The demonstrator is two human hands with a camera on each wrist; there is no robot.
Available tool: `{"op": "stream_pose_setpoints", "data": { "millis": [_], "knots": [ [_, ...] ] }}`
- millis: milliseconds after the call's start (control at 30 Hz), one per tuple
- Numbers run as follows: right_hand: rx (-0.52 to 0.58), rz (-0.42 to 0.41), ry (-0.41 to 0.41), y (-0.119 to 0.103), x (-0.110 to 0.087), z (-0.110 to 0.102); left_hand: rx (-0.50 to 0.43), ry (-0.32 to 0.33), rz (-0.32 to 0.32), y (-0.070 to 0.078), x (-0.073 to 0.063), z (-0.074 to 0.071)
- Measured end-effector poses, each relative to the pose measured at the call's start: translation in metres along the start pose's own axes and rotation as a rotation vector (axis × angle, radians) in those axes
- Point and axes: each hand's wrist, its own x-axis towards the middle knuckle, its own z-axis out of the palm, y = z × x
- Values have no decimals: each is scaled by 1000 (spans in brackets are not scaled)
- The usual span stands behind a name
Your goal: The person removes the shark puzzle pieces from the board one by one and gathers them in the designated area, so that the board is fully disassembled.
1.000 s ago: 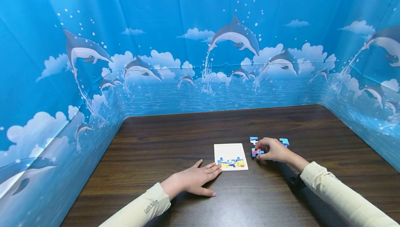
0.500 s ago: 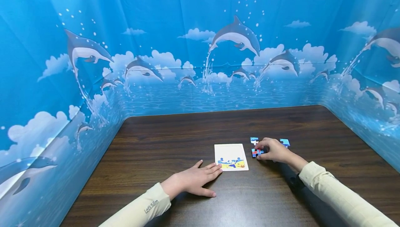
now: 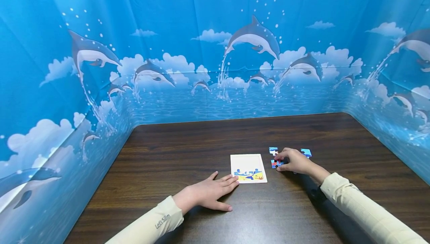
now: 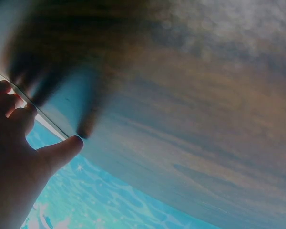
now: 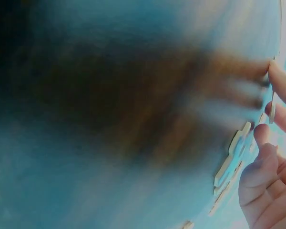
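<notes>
A white puzzle board (image 3: 246,162) lies on the table, with joined blue and yellow pieces (image 3: 250,175) along its near edge. My left hand (image 3: 211,193) rests flat with its fingers spread, the fingertips on the board's near left corner. To the right of the board, my right hand (image 3: 293,162) pinches a small red and blue puzzle piece (image 3: 274,164) between thumb and index finger, low over the table. In the right wrist view, the thin edge of a piece (image 5: 272,109) shows between thumb and finger. The palm side of the right hand is hidden in the head view.
A blue and white puzzle piece (image 3: 273,150) lies just behind the right fingertips. Another blue piece (image 3: 306,152) lies beyond the right hand's knuckles. Loose pieces (image 5: 233,155) show below the hand in the right wrist view. A dolphin-print curtain (image 3: 215,50) encloses the dark wooden table (image 3: 174,143).
The red and blue piece has shifted slightly within the right fingertips. The left hand and the board have stayed put.
</notes>
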Motion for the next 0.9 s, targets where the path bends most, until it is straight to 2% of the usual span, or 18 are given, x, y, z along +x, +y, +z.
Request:
{"op": "stream_pose_setpoints", "data": {
  "millis": [400,633,733,833,900],
  "knots": [
    [-7,-2,-9,-2,1,1,7,3,-1,0,0,2],
    [18,35,3,-1,1,2,20,13,4,0,1,3],
    [105,49,39,-4,1,1,21,18,6,0,1,3],
    [300,100,29,-12,1,-2,24,23,6,-1,2,3],
    [479,159,-4,-20,1,-4,22,23,6,-1,2,3]
  ]
}}
